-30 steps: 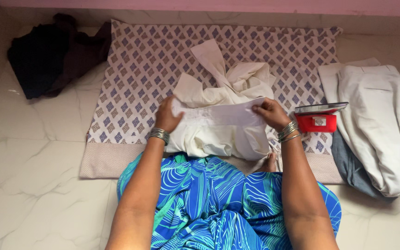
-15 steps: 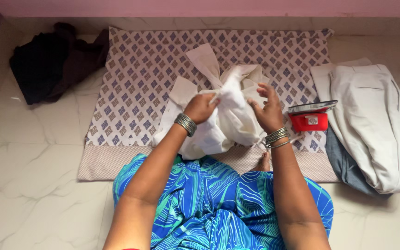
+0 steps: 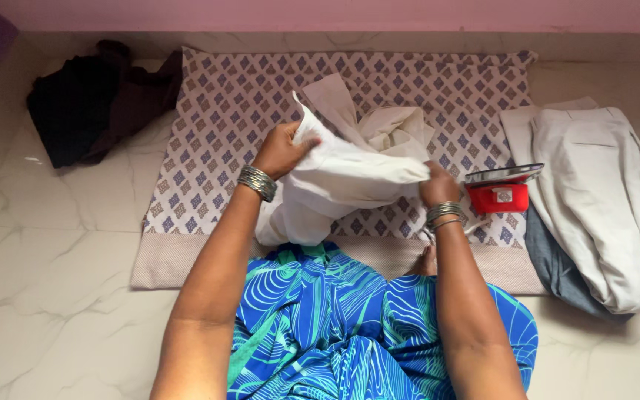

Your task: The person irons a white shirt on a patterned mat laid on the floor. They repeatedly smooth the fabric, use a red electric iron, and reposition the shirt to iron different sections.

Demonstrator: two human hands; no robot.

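Pale marble floor (image 3: 53, 281) carries a patterned mat (image 3: 216, 111), over which the left hand (image 3: 281, 150) and right hand (image 3: 438, 185) each pinch a cream garment (image 3: 350, 174), lifted and stretched between them. Just right of it stands a red iron (image 3: 499, 191) beside folded pale trousers (image 3: 601, 192); dark clothes (image 3: 83, 100) lie far left.

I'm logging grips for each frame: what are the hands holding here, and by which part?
Both hold the cream garment: left hand bunches its upper edge, right hand pinches the opposite end.
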